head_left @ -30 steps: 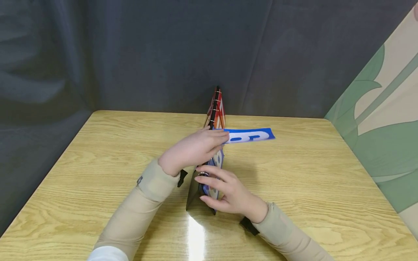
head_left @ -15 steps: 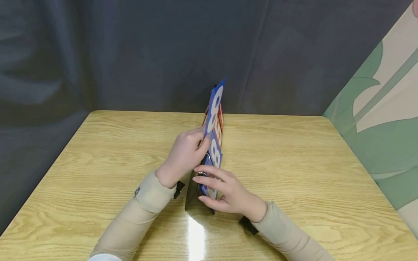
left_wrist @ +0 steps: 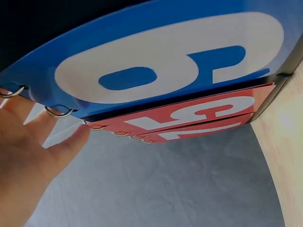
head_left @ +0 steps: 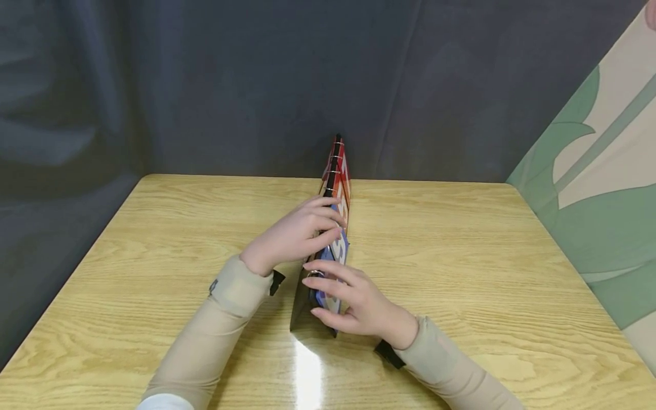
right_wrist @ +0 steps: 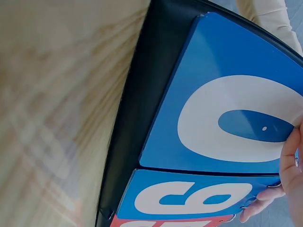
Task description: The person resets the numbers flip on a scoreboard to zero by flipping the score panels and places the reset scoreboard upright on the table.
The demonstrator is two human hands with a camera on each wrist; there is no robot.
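A flip scoreboard (head_left: 337, 171) with a black base and ring-bound number cards stands edge-on at the middle of the wooden table (head_left: 461, 256). My left hand (head_left: 294, 236) lies over its ring spine with fingers stretched across the top, touching a blue card. In the left wrist view its fingers (left_wrist: 33, 142) sit by the rings (left_wrist: 59, 112) under a blue card (left_wrist: 165, 66), with red cards (left_wrist: 189, 113) beyond. My right hand (head_left: 353, 302) rests spread on the near end. The right wrist view has the blue "0" card (right_wrist: 227, 113) and black base (right_wrist: 137, 118).
A dark grey curtain (head_left: 230, 85) hangs behind the table's far edge. At the right stands a wall panel (head_left: 605, 199) with a green and cream pattern. Bare tabletop lies to both sides of the board.
A blue card that lay out to the right swung up over the rings and down the left side. My left hand followed it and settled back over the spine. The right hand stayed.
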